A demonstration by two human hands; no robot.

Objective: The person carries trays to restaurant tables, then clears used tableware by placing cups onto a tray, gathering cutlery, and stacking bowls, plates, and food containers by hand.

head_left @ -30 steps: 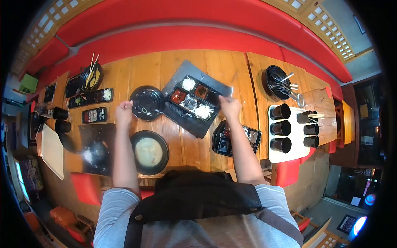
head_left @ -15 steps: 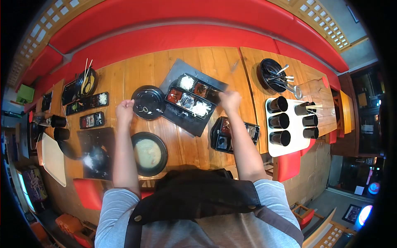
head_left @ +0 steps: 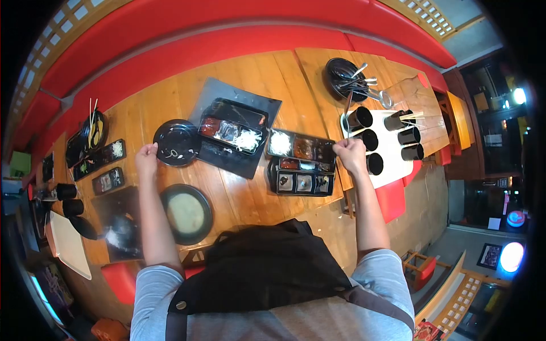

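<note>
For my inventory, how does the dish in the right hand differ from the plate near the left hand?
The dish is long and rectangular; the plate is round. The dish is held by the right hand; the plate rests on the table. The dish holds white shreds; the plate, only pale scraps. Both are black.

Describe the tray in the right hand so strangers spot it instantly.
Scan the wooden table to the person's right hand. The long black compartment tray extends leftward from that hand. Its white shreds sit at the left end beside brownish sauce; the neighbouring tray on the black slab has them at its right.
</note>
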